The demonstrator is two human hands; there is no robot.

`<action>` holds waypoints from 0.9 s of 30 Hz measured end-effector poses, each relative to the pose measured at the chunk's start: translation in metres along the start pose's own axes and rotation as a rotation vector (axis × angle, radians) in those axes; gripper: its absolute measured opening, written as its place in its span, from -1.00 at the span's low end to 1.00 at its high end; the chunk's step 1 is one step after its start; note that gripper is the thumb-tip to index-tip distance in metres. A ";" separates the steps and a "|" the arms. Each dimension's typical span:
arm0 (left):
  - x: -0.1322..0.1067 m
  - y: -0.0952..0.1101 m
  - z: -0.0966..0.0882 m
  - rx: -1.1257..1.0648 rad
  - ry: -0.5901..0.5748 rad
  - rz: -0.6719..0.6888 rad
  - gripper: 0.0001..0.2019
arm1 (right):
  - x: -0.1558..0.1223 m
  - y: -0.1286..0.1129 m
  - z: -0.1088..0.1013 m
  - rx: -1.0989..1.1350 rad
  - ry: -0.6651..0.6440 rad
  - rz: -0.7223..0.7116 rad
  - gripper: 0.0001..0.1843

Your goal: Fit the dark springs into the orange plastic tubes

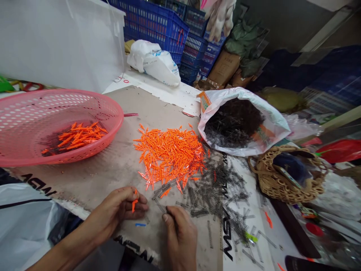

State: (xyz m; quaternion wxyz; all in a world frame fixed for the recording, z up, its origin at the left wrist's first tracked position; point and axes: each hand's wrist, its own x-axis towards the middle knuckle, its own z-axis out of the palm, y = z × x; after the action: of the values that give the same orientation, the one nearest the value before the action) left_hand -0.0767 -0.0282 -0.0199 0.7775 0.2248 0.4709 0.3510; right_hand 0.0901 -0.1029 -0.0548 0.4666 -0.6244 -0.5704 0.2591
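Note:
My left hand (126,203) is closed, pinching a small orange plastic piece (134,205) between thumb and fingers. My right hand (180,233) is also closed, thumb against index finger, at the end of a thin dark coil spring (158,203). In front of both hands lies a wide pile of orange plastic pieces (172,154). Many dark springs (214,192) lie tangled to the right of that pile, some mixed into its edge. A small blue strip (140,225) lies on the table between my hands.
At left stands a pink perforated basket (113,139) holding more orange pieces and springs. A white bag (272,128) full of dark springs lies open at the back right, beside a woven basket (265,184) with a phone. Blue crates (158,26) are stacked behind the cardboard-covered table (107,177).

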 end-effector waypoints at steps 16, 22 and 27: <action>0.040 0.012 -0.002 1.133 0.204 0.562 -0.87 | -0.006 0.022 0.016 -0.370 0.057 -0.074 -0.84; 0.045 0.011 -0.002 1.196 0.250 0.551 -0.86 | -0.010 0.015 0.014 -0.165 0.052 -0.069 -0.74; 0.036 0.011 -0.001 1.092 0.199 0.436 -0.97 | -0.009 -0.001 0.012 0.022 0.027 0.026 -0.81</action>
State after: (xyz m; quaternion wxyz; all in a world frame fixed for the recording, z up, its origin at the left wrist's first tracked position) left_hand -0.0702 0.0064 -0.0330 0.4117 0.6495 0.5970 0.2287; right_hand 0.0776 -0.1079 -0.0608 0.4777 -0.6301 -0.5529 0.2630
